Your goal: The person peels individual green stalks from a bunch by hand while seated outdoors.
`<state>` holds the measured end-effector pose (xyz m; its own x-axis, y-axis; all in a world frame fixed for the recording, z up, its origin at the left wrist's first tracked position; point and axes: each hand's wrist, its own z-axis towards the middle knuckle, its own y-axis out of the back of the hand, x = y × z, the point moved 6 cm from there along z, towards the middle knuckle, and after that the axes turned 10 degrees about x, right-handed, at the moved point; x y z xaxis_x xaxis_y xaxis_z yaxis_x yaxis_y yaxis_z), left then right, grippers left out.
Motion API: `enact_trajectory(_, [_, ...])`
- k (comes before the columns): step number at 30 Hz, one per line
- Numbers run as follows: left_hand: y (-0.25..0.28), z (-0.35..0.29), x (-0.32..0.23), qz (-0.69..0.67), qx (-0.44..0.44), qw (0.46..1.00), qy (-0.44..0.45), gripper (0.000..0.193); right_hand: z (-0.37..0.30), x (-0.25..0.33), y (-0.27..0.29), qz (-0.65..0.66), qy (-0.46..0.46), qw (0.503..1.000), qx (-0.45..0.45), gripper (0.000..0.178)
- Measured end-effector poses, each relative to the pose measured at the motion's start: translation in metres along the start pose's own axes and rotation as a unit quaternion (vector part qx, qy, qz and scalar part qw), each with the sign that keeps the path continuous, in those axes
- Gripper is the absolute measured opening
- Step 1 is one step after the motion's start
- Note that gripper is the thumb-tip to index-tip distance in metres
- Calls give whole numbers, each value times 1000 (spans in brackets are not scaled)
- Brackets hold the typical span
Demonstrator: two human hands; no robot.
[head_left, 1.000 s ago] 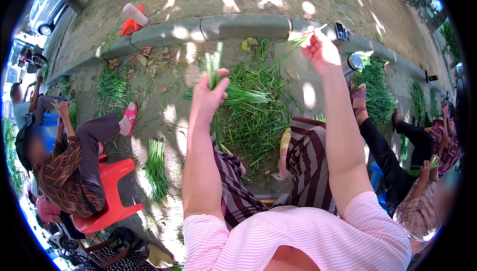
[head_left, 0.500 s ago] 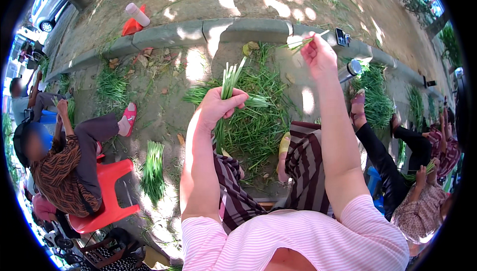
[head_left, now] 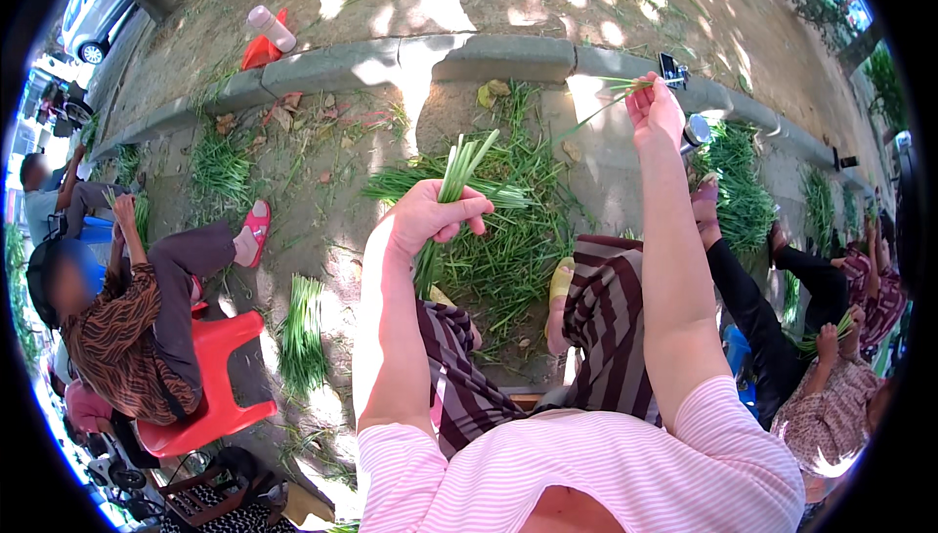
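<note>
My left hand is closed around a bunch of chives, their pale ends pointing up and the green leaves hanging below the fist. Farther out and to the right, my right hand pinches a few thin chives, whose tips stick out to the left. Below and between my hands a large loose pile of chives covers the ground in front of my feet. Another bunch lies crosswise on that pile, partly hidden behind my left hand.
A neat chive bundle lies left of my leg. A co-worker sits on a red stool; others sit at right. Beyond the pile runs a stone curb with a pink bottle. A metal flask stands at right.
My right hand has moved right and slightly nearer, still pinching a few chives. My left hand has dipped slightly, and the bunch in it leans a little more to the right.
</note>
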<state>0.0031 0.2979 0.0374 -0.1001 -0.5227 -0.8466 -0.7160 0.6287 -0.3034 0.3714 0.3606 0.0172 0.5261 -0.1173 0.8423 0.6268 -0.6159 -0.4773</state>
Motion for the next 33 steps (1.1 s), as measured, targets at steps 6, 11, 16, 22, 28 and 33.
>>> enact_trajectory(6, [17,1,9,43,-65,997,20,15,14,1,19,11,13,1000,-2,15])
enact_trajectory(11, [34,-4,17,59,-129,988,53,14,12,8,22,1,26,1000,-11,16])
enact_trajectory(16, [47,-9,16,85,-217,971,54,17,13,8,24,-13,28,999,-13,15])
enact_trajectory(22, [61,-14,19,70,-306,949,0,16,12,3,20,-5,17,1000,3,17])
enact_trajectory(28, [65,-13,19,57,-309,949,-18,18,12,5,21,-9,3,1000,-16,17])
enact_trajectory(33, [69,-12,20,40,-317,947,-31,16,8,3,17,0,15,1000,-9,16])
